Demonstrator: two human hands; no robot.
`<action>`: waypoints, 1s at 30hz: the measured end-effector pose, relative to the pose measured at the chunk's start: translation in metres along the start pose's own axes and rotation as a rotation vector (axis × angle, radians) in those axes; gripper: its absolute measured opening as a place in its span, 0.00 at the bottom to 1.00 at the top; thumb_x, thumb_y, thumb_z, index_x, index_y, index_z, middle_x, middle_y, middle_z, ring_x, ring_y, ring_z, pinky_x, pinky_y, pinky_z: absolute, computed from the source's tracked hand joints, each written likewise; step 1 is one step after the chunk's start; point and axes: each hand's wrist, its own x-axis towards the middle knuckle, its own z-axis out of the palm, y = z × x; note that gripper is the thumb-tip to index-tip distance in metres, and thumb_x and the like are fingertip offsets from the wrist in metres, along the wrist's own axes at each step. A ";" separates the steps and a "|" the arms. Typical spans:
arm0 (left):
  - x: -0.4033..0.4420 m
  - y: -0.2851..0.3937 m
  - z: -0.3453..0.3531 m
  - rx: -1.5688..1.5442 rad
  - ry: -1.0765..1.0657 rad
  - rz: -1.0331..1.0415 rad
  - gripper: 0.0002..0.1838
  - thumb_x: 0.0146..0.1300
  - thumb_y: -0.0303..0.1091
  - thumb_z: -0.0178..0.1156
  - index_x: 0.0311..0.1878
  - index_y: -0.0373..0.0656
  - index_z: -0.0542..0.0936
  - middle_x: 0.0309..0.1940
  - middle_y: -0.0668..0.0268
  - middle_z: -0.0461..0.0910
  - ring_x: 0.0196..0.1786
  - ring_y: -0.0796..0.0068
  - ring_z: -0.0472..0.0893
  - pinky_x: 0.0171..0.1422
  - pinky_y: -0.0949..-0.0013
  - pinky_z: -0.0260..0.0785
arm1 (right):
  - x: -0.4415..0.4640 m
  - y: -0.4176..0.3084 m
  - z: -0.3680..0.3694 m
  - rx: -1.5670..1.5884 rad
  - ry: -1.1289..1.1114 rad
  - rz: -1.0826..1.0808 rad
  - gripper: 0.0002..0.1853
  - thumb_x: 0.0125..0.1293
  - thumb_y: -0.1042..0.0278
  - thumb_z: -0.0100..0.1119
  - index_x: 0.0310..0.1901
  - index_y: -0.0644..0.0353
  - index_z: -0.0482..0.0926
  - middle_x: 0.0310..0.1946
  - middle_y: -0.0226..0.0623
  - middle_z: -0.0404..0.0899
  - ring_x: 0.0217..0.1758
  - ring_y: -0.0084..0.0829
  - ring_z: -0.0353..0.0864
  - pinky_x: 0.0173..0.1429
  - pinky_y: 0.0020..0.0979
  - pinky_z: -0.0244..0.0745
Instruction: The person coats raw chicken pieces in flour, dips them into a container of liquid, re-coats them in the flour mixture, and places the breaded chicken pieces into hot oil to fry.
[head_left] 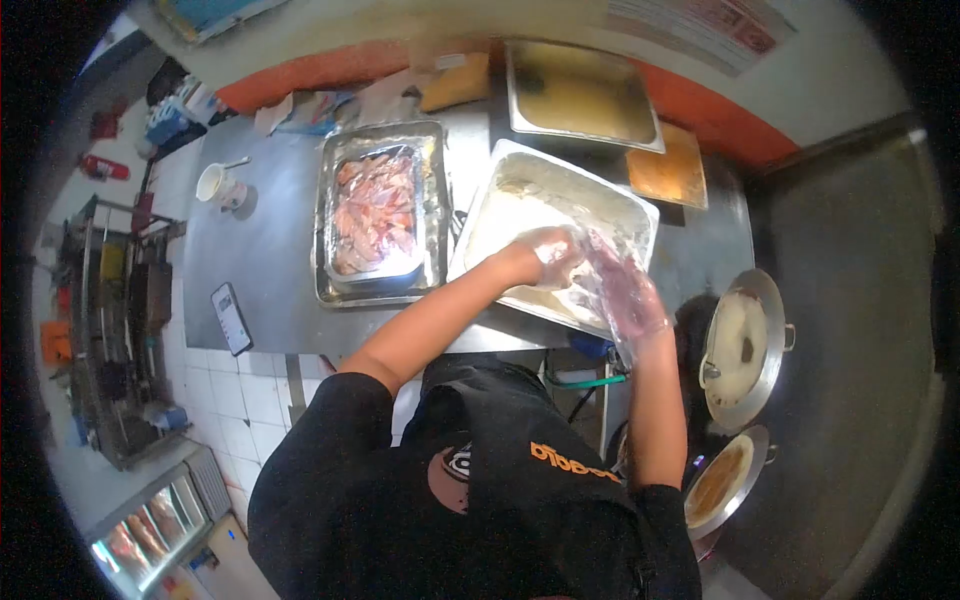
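Observation:
Both my hands wear clear plastic gloves and are over a metal pan (480, 200) holding white flour-like powder (525, 215). My left hand (555, 257) is near the pan's middle, its fingers curled in and dusted white. Whatever it may hold is hidden. Beside it on the right, close or touching, is my right hand (628, 292), fingers stretched toward the powder, the loose glove smeared pinkish and white. Left of the pan, raw meat pieces (375, 215) fill a smaller metal tray set inside a larger tray (325, 235).
A deep yellowish pan (585, 90) and an orange-brown board (680, 165) are behind. At left on the steel table (270, 280) are a white cup (215, 188) and a phone (231, 318). Two wide pans, one pale (738, 350), one brownish (722, 485), stand at my right.

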 end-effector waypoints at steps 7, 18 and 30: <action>0.004 0.012 -0.008 -0.005 0.154 -0.109 0.27 0.47 0.48 0.68 0.52 0.54 0.76 0.51 0.59 0.73 0.56 0.61 0.72 0.64 0.64 0.64 | -0.010 0.003 0.017 0.042 -0.003 -0.087 0.34 0.65 0.55 0.55 0.68 0.60 0.58 0.70 0.43 0.55 0.72 0.49 0.54 0.71 0.56 0.53; -0.002 0.037 -0.047 0.175 -0.065 0.019 0.11 0.51 0.36 0.63 0.36 0.41 0.81 0.35 0.53 0.81 0.42 0.51 0.80 0.46 0.55 0.71 | -0.009 -0.012 0.033 -0.050 -0.067 -0.080 0.45 0.61 0.54 0.60 0.73 0.59 0.45 0.74 0.47 0.43 0.76 0.50 0.45 0.71 0.60 0.50; 0.000 -0.013 -0.042 0.279 0.246 -0.086 0.13 0.58 0.39 0.58 0.44 0.44 0.80 0.48 0.54 0.77 0.49 0.56 0.77 0.48 0.58 0.73 | -0.003 0.022 0.022 0.002 -0.016 -0.125 0.37 0.62 0.58 0.60 0.69 0.64 0.57 0.72 0.43 0.52 0.75 0.46 0.50 0.78 0.43 0.42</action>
